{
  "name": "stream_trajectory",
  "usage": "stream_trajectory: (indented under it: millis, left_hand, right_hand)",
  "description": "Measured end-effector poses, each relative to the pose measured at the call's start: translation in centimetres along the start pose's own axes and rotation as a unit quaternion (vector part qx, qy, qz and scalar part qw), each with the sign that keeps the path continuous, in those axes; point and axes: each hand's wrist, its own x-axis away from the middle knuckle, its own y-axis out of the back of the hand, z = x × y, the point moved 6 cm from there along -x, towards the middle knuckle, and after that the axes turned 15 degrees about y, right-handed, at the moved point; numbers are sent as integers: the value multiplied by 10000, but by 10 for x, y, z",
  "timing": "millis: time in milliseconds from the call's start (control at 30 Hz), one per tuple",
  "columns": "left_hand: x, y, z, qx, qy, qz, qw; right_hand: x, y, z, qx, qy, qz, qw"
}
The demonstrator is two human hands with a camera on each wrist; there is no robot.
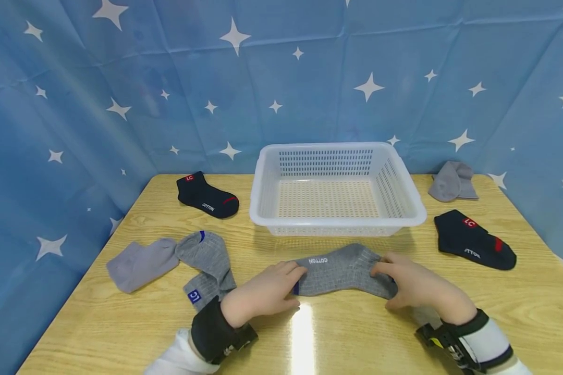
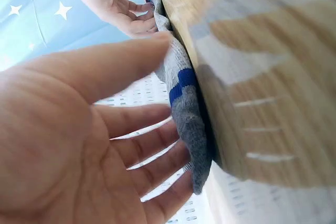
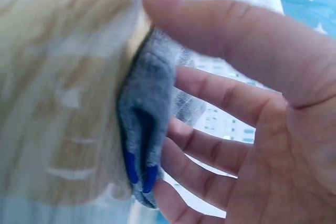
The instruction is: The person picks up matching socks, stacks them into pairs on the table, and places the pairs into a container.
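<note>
Left grip (image 1: 265, 291), right grip (image 1: 415, 281) well apart; fingers (image 2: 147, 142) spread, thumbs (image 2: 115, 66) extended.

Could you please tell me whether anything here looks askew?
The grey knit sock with a blue LC patch, at left, and the light-grey fabric sock at back right lie folded over, unlike the flat black fabric socks.

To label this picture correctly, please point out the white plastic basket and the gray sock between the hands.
White plastic basket (image 1: 338, 222), head view: front rim.
Gray "COTTON" sock (image 1: 335, 273), head view: middle section.

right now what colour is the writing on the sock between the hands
The writing is white, clearest in the head view.
</note>
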Motion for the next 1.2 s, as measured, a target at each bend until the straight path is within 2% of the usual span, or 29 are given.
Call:
stream_trajectory:
  millis: [167, 367, 567, 767, 900, 1133, 1200]
  left_hand:
    - [1, -2, 2, -46, 141, 38, 9999]
    - [3, -7, 8, -19, 512, -8, 9987]
    - [4, -6, 5, -329, 467, -82, 9983]
    - [3, -4, 4, -206, 436, -144, 9987]
    - [-2, 0, 6, 58, 443, -439, 9980]
    - [-6, 12, 8, 350, 256, -1318, 9903]
    - [-6, 13, 8, 485, 201, -1379, 9891]
  right_hand:
    - [-2, 0, -2, 147, -200, -279, 9993]
    - [-3, 3, 0, 457, -236, -446, 9977]
    - [-3, 4, 4, 669, -55, -620, 9958]
    - [-2, 2, 3, 606, -142, -481, 9969]
    - [-1, 2, -1, 555, -307, -467, 9969]
    - [1, 8, -5, 564, -299, -619, 9960]
    - [2, 11, -7, 418, -315, -692, 9962]
